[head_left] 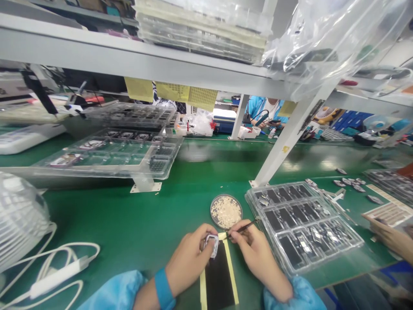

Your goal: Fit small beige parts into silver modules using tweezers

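The tabletop point(129, 224) is showing green, the wristband point(164, 288) blue, the pad point(220, 282) black between yellow strips point(232, 275), the held piece point(215, 242) silvery

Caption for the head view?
Left hand holds a small part, right hand a thin tool, near a round dish.

— What's on your left?
— White fan point(21, 215), cut off by the edge of my view. White cable point(72, 246) looped beside it on the green bench point(129, 224), white block point(60, 277) in line.
— Beyond that?
— Clear tray point(97, 173) on a raised stand, parts in some pockets.
— Overhead?
— Pale shelf point(112, 56) right across my view. Stacked clear trays point(200, 36) on top; clear plastic bag point(316, 38) drooping over it, to my right. Yellow papers point(171, 91) hang below; print too small for me.
— Far side?
— Blue box point(224, 125), pale top. Person in blue point(253, 105), seen between two posts point(284, 137).
— Right edge?
— Co-worker's hand point(395, 239), near a pale sheet point(390, 211).
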Action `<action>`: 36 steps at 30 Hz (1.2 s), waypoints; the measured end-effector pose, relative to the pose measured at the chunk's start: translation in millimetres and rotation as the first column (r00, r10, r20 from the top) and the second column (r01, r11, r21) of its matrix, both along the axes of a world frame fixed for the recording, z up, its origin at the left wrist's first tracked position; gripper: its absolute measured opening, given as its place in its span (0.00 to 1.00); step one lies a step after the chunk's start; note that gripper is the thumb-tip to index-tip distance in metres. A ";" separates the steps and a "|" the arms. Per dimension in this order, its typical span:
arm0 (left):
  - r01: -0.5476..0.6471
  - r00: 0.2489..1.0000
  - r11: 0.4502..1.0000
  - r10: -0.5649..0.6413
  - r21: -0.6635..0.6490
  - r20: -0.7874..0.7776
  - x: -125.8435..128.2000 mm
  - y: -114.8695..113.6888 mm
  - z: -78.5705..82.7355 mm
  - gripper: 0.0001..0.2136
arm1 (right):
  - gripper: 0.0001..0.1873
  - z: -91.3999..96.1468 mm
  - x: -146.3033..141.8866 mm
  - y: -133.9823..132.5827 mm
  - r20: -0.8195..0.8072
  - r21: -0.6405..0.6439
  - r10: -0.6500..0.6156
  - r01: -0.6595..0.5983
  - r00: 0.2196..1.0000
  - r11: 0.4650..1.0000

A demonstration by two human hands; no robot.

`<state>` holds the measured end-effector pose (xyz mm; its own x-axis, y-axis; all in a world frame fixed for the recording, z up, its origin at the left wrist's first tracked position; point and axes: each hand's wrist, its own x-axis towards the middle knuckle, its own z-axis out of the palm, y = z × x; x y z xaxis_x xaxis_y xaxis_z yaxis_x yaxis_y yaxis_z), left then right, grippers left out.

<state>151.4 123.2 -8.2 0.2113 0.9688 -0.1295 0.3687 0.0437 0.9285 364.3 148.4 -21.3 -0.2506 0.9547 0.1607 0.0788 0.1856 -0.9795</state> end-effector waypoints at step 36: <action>-0.035 0.901 0.984 0.108 -0.177 0.420 -0.9 6.0 -5.1 0.22 | 0.03 4.2 -4.7 -11.8 0.044 0.241 0.019 -0.029 0.999 0.970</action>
